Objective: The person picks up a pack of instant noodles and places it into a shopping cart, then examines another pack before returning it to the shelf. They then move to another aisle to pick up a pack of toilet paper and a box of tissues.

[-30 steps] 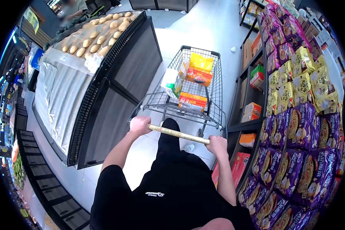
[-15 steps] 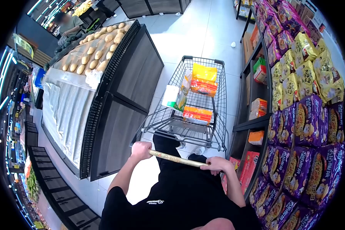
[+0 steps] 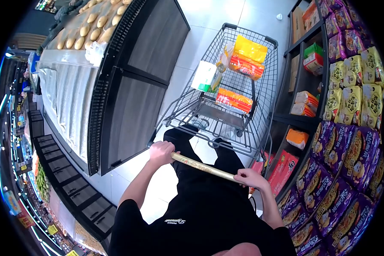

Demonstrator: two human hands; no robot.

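Observation:
Both of my hands are closed on the light-coloured handle bar (image 3: 205,167) of a wire shopping cart (image 3: 260,117). My left hand (image 3: 161,153) wraps round the bar's left end, and my right hand (image 3: 251,179) grips its right end. Inside the cart are a yellow package (image 3: 250,49), an orange-red package (image 3: 246,67) beside it, a white and green package (image 3: 204,76) at the left, and another orange-red package (image 3: 234,100) nearer me. A clear bag with something inside lies between the white package and the others.
At left stands a dark-sided display stand (image 3: 141,94) with potato-like produce (image 3: 84,30) on top. Shelves (image 3: 301,91) with packages run close along the cart's right side, beside stacked purple packages (image 3: 360,155). A small white scrap (image 3: 279,16) lies on the floor ahead.
The view has shifted and turned slightly; the cart appears higher, farther right and more tilted. The stand and shelves have also shifted in view. Both hands keep their hold on the bar.

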